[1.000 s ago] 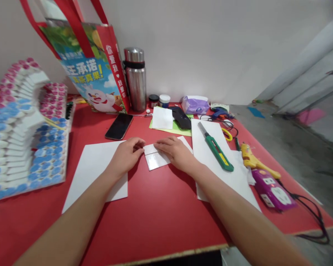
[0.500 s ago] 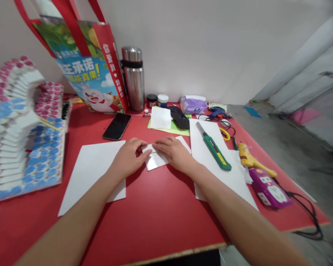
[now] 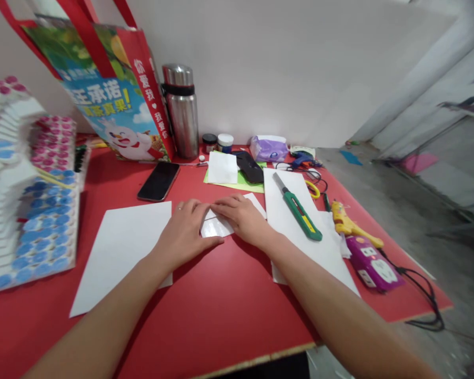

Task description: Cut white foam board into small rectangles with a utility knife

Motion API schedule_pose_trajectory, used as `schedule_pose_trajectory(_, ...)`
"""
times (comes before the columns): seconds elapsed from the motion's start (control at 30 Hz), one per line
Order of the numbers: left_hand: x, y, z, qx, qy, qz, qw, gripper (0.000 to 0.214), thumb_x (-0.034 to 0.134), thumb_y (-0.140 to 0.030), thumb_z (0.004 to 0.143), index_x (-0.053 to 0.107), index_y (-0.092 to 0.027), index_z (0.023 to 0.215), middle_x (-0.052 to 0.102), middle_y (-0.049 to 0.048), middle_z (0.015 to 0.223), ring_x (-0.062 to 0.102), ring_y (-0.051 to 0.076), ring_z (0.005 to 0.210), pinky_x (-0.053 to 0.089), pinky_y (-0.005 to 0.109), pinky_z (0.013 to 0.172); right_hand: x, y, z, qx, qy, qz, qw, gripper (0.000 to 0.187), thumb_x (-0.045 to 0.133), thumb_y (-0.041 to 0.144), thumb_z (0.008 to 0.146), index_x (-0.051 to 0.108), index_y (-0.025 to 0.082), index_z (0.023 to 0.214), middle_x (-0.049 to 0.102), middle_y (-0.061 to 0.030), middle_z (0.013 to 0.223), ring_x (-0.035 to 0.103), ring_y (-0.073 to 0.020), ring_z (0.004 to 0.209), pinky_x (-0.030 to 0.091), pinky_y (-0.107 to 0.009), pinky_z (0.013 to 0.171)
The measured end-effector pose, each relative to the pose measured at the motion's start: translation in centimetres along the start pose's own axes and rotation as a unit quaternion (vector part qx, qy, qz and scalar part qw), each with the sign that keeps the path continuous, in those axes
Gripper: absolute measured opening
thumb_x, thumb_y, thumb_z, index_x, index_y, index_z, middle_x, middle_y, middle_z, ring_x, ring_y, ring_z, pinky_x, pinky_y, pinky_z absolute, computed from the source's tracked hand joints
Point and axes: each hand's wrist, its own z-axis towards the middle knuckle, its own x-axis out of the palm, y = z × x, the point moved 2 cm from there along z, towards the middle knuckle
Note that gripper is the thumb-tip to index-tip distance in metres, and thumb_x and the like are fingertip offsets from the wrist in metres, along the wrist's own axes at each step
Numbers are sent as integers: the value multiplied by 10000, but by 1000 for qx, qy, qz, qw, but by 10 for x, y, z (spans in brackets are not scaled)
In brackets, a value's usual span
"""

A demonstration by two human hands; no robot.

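Note:
A small folded piece of white paper (image 3: 217, 226) lies on the red table between my hands, with a crease or folded edge across it. My left hand (image 3: 187, 226) covers its left side, fingers stretched over the paper and thumb spread toward me. From the right, my right hand (image 3: 240, 216) rests with straight fingers on the paper's upper edge; its thumb is hidden. A white corner of paper (image 3: 256, 202) shows beyond the right hand. Left of my hands lies a white sheet (image 3: 120, 242), partly under my left forearm.
White sheets with a green utility knife (image 3: 300, 213) lie on the right, near a yellow glue gun (image 3: 351, 226) and purple power strip (image 3: 373, 263). A phone (image 3: 158, 181), steel flask (image 3: 183, 113), printed bag (image 3: 114, 100) and blue-and-pink paper model (image 3: 51, 221) stand or lie left and behind.
My left thumb has moved off the paper toward me, and the left fingers now reach over it. The view has shifted slightly to the right.

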Motion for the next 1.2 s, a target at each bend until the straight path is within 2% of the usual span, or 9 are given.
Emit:
schedule_pose_trajectory(0.5, 2, 3, -2, 20, -21, 8, 1000, 660, 768, -609, 805, 617, -154, 1258, 609, 130, 1143, 537, 336, 1062, 458, 472, 938, -1, 2, -2, -2, -7, 17, 1000, 382, 496, 197, 1037, 668, 193, 1378, 679, -121, 1372, 585, -274, 1182, 473, -467, 1032)
schedule_pose_trajectory(0.6, 1, 4, -3, 19, -25, 25, 999, 591, 734, -605, 830, 621, -161, 1203, 611, 138, 1132, 547, 344, 1056, 469, 474, 920, -33, -2, -7, 32, -64, 44, 996, 440, 501, 220, 1033, 591, 212, 1463, 567, -121, 1518, 591, -247, 1275, 491, -403, 1046)
schedule_pose_trajectory(0.67, 0, 6, -3, 17, -32, 29, 999, 543, 718, -588, 841, 618, -170, 1174, 611, 141, 1136, 554, 346, 1064, 474, 475, 923, -70, -10, -15, 123, -142, 12, 982, 417, 509, 249, 1028, 618, 217, 1429, 608, -118, 1466, 672, -229, 1129, 525, -370, 976)
schedule_pose_trajectory(0.73, 0, 8, -3, 18, -46, 29, 998, 527, 713, -576, 840, 610, -184, 1178, 609, 141, 1156, 557, 350, 1092, 474, 481, 944, -109, -21, -27, 258, -206, -74, 941, 354, 531, 273, 1018, 684, 181, 1324, 711, -124, 1291, 699, -245, 1034, 523, -389, 938)
schedule_pose_trajectory(0.77, 1, 8, -3, 19, -53, 28, 998, 530, 710, -576, 839, 607, -190, 1188, 606, 141, 1170, 556, 355, 1113, 473, 486, 955, -124, -26, -32, 326, -195, -120, 917, 311, 561, 283, 1003, 720, 176, 1248, 746, -122, 1200, 702, -265, 1022, 515, -404, 927)
schedule_pose_trajectory(0.87, 1, 11, -3, 22, -65, 24, 997, 554, 690, -583, 846, 605, -191, 1228, 593, 148, 1213, 546, 370, 1167, 470, 501, 983, -143, -42, -47, 474, -54, -191, 858, 330, 687, 431, 928, 740, 163, 1113, 764, -145, 1091, 692, -331, 1046, 496, -416, 868)
schedule_pose_trajectory(1.0, -3, 17, -3, 32, -49, 0, 998, 652, 683, -638, 838, 591, -208, 1318, 589, 127, 1240, 562, 347, 1170, 463, 506, 1021, -122, -55, -56, 517, 79, -175, 834, 484, 710, 516, 883, 679, 134, 1178, 719, -191, 1220, 671, -345, 1108, 476, -376, 808)
schedule_pose_trajectory(1.1, -7, 25, -3, 36, -60, -38, 997, 695, 688, -662, 824, 588, -220, 1351, 584, 112, 1255, 573, 331, 1186, 464, 487, 1047, -109, -57, -58, 512, 85, -172, 837, 377, 664, 390, 903, 669, 131, 1177, 715, -196, 1214, 666, -329, 1118, 458, -347, 796)
schedule_pose_trajectory(1.2, -10, 31, -2, 26, -112, -34, 993, 650, 675, -633, 851, 604, -216, 1344, 573, 126, 1255, 568, 347, 1203, 449, 507, 1071, -112, -61, -64, 534, 27, -156, 830, 344, 622, 342, 891, 656, 129, 1159, 728, -186, 1144, 677, -311, 1060, 449, -329, 763)
